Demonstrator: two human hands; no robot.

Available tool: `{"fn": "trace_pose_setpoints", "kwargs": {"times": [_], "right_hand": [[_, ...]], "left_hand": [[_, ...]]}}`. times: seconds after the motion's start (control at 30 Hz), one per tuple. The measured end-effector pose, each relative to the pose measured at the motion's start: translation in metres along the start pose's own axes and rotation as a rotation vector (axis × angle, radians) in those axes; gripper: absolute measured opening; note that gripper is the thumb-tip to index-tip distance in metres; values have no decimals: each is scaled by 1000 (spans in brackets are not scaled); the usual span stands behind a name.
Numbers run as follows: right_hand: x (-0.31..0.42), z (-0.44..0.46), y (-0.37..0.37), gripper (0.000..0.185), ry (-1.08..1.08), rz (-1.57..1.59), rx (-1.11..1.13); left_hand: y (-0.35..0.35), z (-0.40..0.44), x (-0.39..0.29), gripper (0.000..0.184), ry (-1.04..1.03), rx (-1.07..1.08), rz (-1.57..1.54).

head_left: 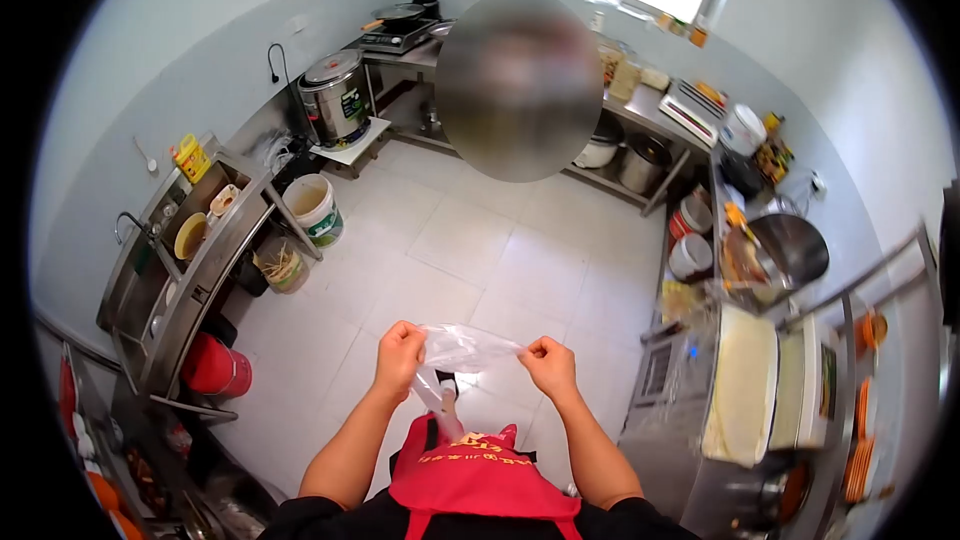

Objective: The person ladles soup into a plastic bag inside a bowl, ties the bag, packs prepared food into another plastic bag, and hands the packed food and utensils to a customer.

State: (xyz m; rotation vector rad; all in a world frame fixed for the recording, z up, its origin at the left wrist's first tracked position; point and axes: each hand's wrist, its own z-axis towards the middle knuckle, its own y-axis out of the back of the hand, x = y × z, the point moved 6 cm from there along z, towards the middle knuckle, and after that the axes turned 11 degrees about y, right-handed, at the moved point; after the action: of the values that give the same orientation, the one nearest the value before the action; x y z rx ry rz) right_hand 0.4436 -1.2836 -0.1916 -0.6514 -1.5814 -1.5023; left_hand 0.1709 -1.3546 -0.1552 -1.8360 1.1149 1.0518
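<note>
My left hand [401, 356] pinches one end of a piece of thin clear plastic [460, 346], and my right hand [549, 365] pinches the other end. It is stretched between them in front of my red apron [480, 485], above the floor. A loose part hangs down below my left hand towards the apron. Whether this plastic is a bag, a glove or plain film, I cannot tell.
At left stand a steel sink [190, 250], a red bucket [217, 365] and a white bucket [313, 208]. Behind is a steel pot [335, 105]. A counter with a scale [690, 112] and a large steel bowl [790, 248] runs along the right. Pale tiles [440, 230] cover the floor.
</note>
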Motion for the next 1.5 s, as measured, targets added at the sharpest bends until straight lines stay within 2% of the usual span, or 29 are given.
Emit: {"fn": "trace_pose_setpoints", "kwargs": {"times": [0.03,0.07,0.13,0.17,0.2,0.23,0.27,0.3,0.33,0.43,0.5,0.53,0.6,0.67,0.73,0.77,0.8,0.87,0.93,0.97,1.0,1.03,1.1,1.17,1.27,1.33,1.4,1.47,1.5], "right_hand": [[7,30,-8,34,166,-21,-37],[16,62,-17,34,175,-26,-26],[69,129,-37,45,425,-119,-14],[89,162,-45,37,494,-113,10],[94,200,-48,37,506,-132,31],[88,237,-56,32,381,-191,122],[85,275,-60,28,266,-245,201],[89,307,-54,19,364,-287,80],[80,338,-54,19,367,-283,92],[31,416,-52,16,-6,444,-66],[2,472,-62,16,-95,590,-157],[-11,495,-65,16,-190,724,-251],[-29,557,-77,15,-294,792,-293],[-58,626,-84,15,-333,806,-326],[-93,709,-86,15,-424,887,-368],[-108,758,-97,14,-459,1171,-321],[-116,790,-110,14,-514,1457,-275],[-132,875,-117,12,-469,1551,-194],[-125,942,-114,12,-627,1648,-292],[-130,976,-110,14,-556,1453,-294],[-129,1006,-105,18,-483,1258,-290],[-120,1027,-103,18,-497,1254,-300],[-109,1077,-95,26,-531,952,-302],[-121,1131,-104,31,-526,916,-344],[-139,1208,-117,40,-550,832,-458],[-158,1264,-117,41,-552,732,-636],[-186,1302,-131,40,-634,672,-640],[-183,1334,-124,41,-554,185,-774],[-185,1346,-125,41,-609,100,-753]], "left_hand": [[-1,30,-1,21,-20,-86,35],[-2,58,-7,21,-22,-94,23],[-24,121,-31,16,-76,61,298],[-30,153,-59,16,-94,55,274],[-45,170,-87,18,-81,135,427],[-55,189,-105,22,-54,219,584],[-57,217,-125,22,-54,210,566],[-57,248,-147,25,-176,112,800],[-57,278,-166,28,-287,11,1041],[-38,376,-180,26,-226,-142,1094],[-32,444,-196,15,-304,-342,1065],[-35,483,-190,15,-306,-322,1080],[-34,566,-186,11,-241,-296,641],[-62,629,-209,14,-153,-299,627],[-79,709,-210,18,59,-164,-34],[-90,746,-210,19,248,-172,-180],[-101,777,-231,19,264,-171,-155],[-132,842,-254,11,481,3,-549],[-140,918,-265,9,481,48,-519],[-148,943,-275,9,508,38,-517],[-157,966,-305,16,330,28,-224],[-169,989,-329,24,141,29,66],[-184,1053,-343,27,142,-9,154],[-202,1115,-369,33,157,-72,329],[-225,1239,-387,42,44,-56,555],[-242,1327,-386,48,63,-25,646],[-260,1384,-381,55,117,-12,715],[-291,1410,-405,57,7,66,871],[-301,1422,-408,53,9,94,966]]}}
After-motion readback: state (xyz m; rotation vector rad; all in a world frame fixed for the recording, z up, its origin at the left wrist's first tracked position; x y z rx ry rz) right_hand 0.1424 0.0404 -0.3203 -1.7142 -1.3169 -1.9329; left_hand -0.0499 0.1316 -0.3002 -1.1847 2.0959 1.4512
